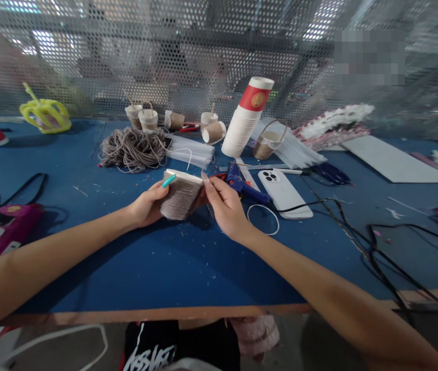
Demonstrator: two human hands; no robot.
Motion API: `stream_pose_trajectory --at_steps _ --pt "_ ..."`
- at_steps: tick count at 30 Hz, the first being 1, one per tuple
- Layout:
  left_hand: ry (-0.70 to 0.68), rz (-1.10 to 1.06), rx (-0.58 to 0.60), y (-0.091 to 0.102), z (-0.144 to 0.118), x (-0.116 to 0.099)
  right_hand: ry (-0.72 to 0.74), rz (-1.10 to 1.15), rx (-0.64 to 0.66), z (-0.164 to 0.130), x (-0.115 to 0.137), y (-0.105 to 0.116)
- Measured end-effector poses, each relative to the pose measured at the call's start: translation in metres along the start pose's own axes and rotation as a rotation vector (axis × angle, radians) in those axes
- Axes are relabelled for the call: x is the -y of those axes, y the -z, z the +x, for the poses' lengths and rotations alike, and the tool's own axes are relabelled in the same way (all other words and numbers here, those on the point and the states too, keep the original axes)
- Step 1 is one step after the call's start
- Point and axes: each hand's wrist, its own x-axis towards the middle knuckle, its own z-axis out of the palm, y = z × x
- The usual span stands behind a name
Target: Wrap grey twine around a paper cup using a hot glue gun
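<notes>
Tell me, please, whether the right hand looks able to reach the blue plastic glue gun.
Probably yes: the blue plastic glue gun lies close beside the right hand, seemingly unobstructed, though that hand is at the grey cord-wrapped cup.

Ribbed, matt yarn [178,205] covered the cup [183,193] below its smooth paper rim [188,176]. The skein [132,149] looked fibrous and dull, the cup stack [238,129] smooth paper, the glue gun [235,178] plastic, the mesh [134,67] perforated metal, the tabletop [165,278] smooth.

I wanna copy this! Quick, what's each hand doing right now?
Left hand: closed, holding the cup.
Right hand: curled at the cup; can't tell if it's gripping.
</notes>
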Motion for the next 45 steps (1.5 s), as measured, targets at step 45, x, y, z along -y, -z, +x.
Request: stream_pose_trajectory --at_steps 45 --pt "0.01 -0.047 -0.045 0.009 0.005 0.009 0.654 -0.449 0.041 -0.011 0.01 0.022"
